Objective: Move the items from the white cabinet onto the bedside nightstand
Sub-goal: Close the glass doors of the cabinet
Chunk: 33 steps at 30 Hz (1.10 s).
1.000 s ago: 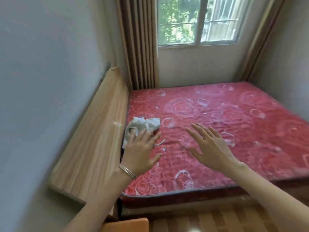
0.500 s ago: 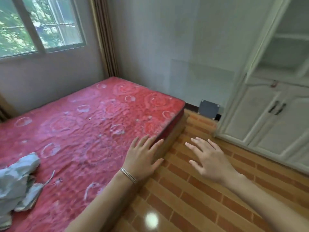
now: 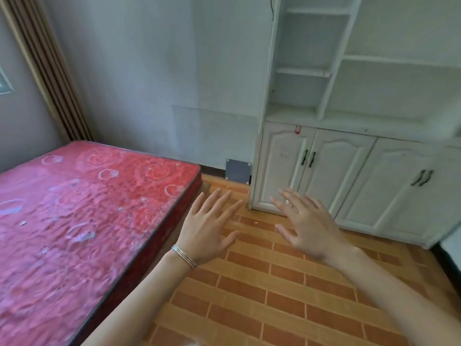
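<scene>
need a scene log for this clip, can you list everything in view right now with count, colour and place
white cabinet: one, white, right side against the wall; open shelves above look bare, doors below shut
cabinet handles: two pairs showing, dark, on the lower doors
mattress: one, red with pale swirl pattern, left
curtain: one, beige and brown stripes, far left corner
wall plate: one, grey, low on the wall between mattress and cabinet
floor: orange brick-pattern, centre and bottom
bracelet: one, silver, on the left wrist
left hand: open, empty, held over the floor by the mattress corner
right hand: open, empty, held out in front of the cabinet's lower doors
</scene>
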Each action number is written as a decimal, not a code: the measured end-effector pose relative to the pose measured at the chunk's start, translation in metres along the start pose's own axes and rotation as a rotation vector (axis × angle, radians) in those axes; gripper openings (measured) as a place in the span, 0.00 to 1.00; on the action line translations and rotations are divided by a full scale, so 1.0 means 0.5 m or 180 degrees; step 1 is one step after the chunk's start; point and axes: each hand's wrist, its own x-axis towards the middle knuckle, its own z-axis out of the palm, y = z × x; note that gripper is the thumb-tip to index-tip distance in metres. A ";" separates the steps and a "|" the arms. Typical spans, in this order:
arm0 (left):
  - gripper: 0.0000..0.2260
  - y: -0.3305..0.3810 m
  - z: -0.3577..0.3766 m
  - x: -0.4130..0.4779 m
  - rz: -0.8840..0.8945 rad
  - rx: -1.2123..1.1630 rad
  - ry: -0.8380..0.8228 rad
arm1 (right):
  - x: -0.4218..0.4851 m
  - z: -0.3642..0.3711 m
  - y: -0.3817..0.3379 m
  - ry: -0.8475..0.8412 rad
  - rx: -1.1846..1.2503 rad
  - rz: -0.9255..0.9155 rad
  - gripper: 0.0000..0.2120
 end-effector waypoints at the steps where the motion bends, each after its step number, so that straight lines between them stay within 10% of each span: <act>1: 0.28 0.006 0.006 0.022 0.0043 0.0017 0.0016 | 0.005 -0.002 0.021 0.0035 -0.0025 0.0042 0.29; 33: 0.27 -0.344 0.320 0.866 0.0812 0.0213 0.0254 | 0.621 0.191 0.491 0.0321 -0.0539 0.0633 0.26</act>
